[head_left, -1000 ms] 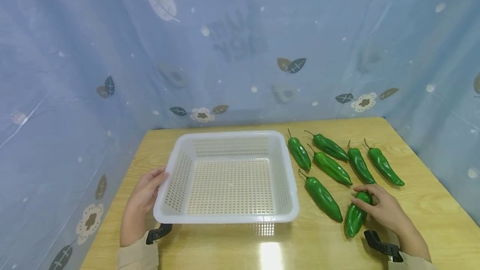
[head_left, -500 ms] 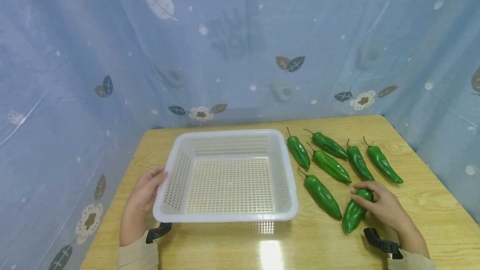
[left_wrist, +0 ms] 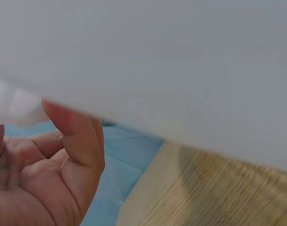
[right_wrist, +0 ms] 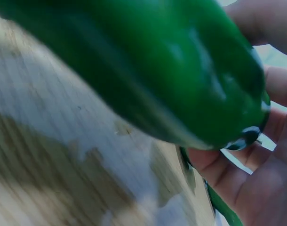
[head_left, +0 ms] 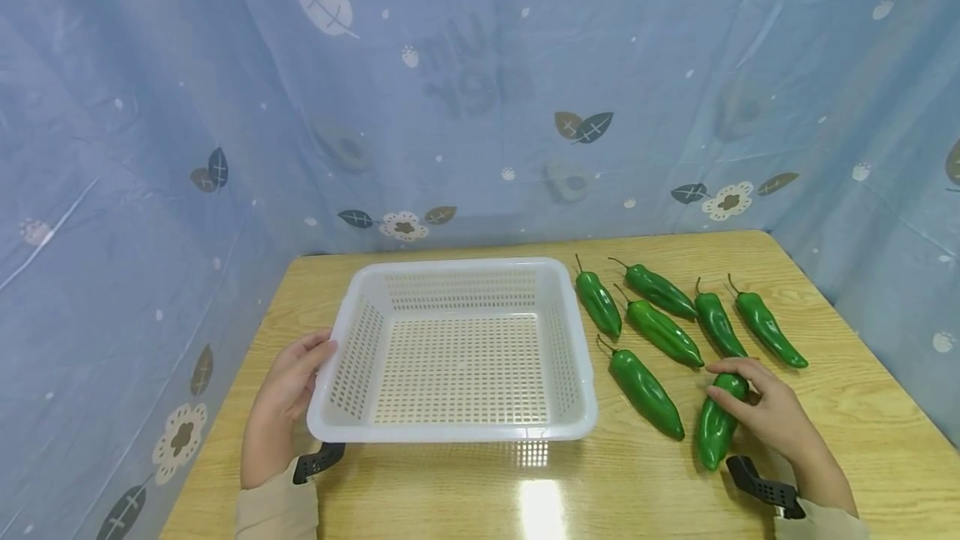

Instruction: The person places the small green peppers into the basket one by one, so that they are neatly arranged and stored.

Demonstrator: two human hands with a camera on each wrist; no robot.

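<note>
My left hand (head_left: 288, 382) grips the left rim of a white plastic basket (head_left: 453, 435) with slotted walls and floor. In the left wrist view, the basket's wall (left_wrist: 148, 61) fills the upper part and its edge covers the fingertips (left_wrist: 68, 117). Nothing lies in the basket. At the right, my right hand (head_left: 768, 407) holds a glossy green pepper (head_left: 717, 436) near its stem end, thumb on one side and fingers on the other. The right wrist view has this pepper (right_wrist: 157, 70) close up over the wooden surface, its narrow end pointing away from the palm.
Several more green peppers lie with stems pointing back, between the basket and the table's right edge; the nearest pepper (head_left: 647, 394) is left of my right hand. The wooden table (head_left: 420, 494) meets a blue patterned curtain (head_left: 480, 107) at the back and sides.
The pepper in my right hand has swung slightly: its lower end went left, then back right. My left hand and the basket have stayed in place.
</note>
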